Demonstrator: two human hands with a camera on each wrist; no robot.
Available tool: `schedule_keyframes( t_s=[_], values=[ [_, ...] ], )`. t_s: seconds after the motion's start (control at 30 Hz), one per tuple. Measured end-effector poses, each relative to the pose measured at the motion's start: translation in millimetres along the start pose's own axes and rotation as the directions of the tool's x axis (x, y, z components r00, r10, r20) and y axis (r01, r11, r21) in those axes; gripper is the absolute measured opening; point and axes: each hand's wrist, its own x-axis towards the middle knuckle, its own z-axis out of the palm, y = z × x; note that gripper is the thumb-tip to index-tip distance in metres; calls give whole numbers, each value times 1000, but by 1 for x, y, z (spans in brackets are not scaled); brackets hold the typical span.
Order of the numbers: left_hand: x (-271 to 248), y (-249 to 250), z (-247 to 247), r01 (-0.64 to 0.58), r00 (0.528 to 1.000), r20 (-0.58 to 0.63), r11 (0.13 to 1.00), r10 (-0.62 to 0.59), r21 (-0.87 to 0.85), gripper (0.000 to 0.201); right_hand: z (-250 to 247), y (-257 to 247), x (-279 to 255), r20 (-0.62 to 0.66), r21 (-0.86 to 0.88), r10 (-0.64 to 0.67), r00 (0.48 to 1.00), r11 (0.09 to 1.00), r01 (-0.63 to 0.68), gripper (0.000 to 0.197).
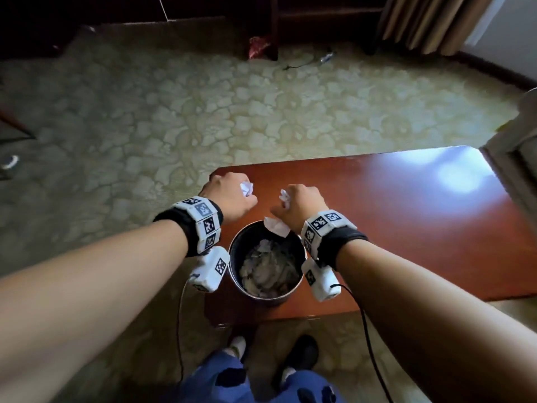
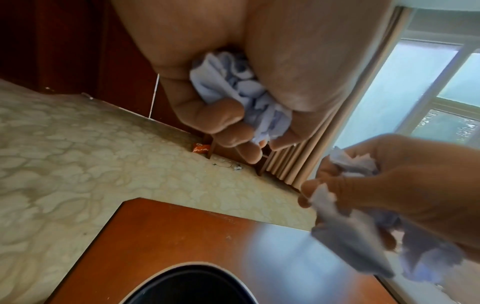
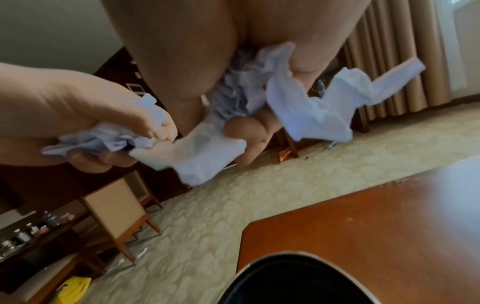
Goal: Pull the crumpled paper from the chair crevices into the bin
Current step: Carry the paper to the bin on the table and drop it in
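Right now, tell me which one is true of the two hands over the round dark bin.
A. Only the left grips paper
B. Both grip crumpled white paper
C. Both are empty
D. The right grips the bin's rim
B: the left hand and the right hand each grip crumpled white paper above the round dark bin, which already holds paper.
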Motion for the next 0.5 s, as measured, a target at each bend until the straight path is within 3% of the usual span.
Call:
schedule_keyframes(
  t_s=[0.2,0.4,0.5],
  values=[
    [15,-40,28,42,994,106,998,-38,-41,5,53,7,29,112,-65,50,992,997,-42,37],
    [35,-65,60,68,976,210,998,-63,-18,8,97,20,46,187,-99,134,973,988,-117,21],
    [39,-74,74,63,965,255,998,-58,-14,9,115,23,48,217,-113,144,966,986,-122,41]
  ],
)
